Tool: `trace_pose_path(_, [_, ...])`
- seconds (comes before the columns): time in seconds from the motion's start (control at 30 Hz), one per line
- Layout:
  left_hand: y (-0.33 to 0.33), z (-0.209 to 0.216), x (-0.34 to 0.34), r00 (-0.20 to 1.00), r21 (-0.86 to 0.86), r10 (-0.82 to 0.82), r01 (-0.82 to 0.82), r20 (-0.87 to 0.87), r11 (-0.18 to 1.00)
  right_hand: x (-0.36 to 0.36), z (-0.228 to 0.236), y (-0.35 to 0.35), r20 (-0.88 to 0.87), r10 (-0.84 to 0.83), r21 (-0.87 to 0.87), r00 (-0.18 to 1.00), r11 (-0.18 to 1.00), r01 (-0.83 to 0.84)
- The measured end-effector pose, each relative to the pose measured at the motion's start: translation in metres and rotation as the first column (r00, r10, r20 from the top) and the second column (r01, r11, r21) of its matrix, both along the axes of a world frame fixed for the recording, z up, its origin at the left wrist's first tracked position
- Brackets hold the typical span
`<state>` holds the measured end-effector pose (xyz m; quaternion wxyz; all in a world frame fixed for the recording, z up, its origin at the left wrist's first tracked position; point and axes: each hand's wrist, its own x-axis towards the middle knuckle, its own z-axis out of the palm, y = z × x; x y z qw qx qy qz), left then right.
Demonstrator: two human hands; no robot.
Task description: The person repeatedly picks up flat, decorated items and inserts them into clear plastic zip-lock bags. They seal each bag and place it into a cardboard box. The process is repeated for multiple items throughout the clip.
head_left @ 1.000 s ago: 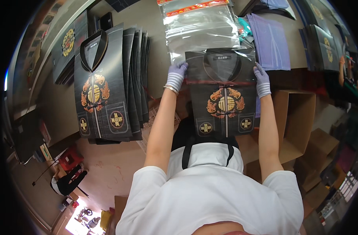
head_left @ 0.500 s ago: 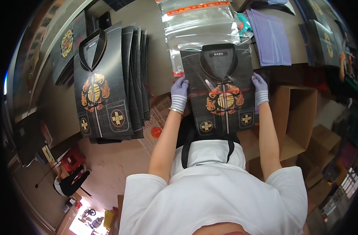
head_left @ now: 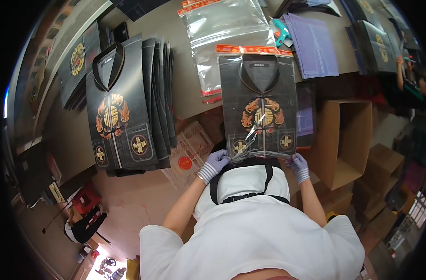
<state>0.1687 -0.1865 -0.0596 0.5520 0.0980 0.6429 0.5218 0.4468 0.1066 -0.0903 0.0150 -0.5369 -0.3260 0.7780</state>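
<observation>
A black folded jacket-shaped piece (head_left: pixel 276 123) with a stand-up collar and gold-orange round emblem lies inside a clear plastic bag (head_left: pixel 257 49) with a red patterned band across its far end. My gloved left hand (head_left: pixel 216 164) pinches the bag's near left corner. At the near right corner, my gloved right hand (head_left: pixel 298 168) grips the same bag with closed fingers. Clear film bunches along the near edge between them. Just beyond lies a pile of empty clear bags (head_left: pixel 231 25) with red bands. To the left stands a thick stack of matching black jacket-shaped pieces (head_left: pixel 112 112).
A teal handheld tool (head_left: pixel 282 32) lies beside purple sheets (head_left: pixel 312 46) on the grey table (head_left: pixel 182 84). An open cardboard box (head_left: pixel 346 144) stands to the right. Below the table edge are a plastic crate (head_left: pixel 189 144) and, farther left, a red stool (head_left: pixel 86 200). Other people are around.
Both hands have come down toward me from the piece's sides to the bag's near corners. The bag's red band has slid from across the emblem to beyond the collar.
</observation>
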Motion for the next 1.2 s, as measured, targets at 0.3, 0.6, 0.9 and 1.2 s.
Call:
trace_pose_path(0.3, [0.038,0.091,-0.04,0.998,0.187,0.039,-0.046,0.039,0.981,-0.165,0.181,0.02,-0.158,0.112,0.85,0.981,0.522,0.077])
trace_pose_path(0.6, [0.119,0.073,-0.09,0.819,0.378,0.254,-0.482,0.515,0.79,-0.313,0.172,0.005,0.352,0.589,0.912,0.727,-0.391,-0.125])
trace_pose_path(0.9, [0.14,-0.008,-0.132,0.864,-0.002,0.499,-0.5,-0.068,0.866,-0.195,-0.024,0.183,0.149,0.29,0.248,0.945,0.914,-0.32])
trace_pose_path(1.2, [0.243,0.02,-0.122,0.169,-0.261,-0.303,0.231,-0.938,0.937,-0.236,0.006,0.26,0.311,0.044,0.251,0.949,0.96,-0.127])
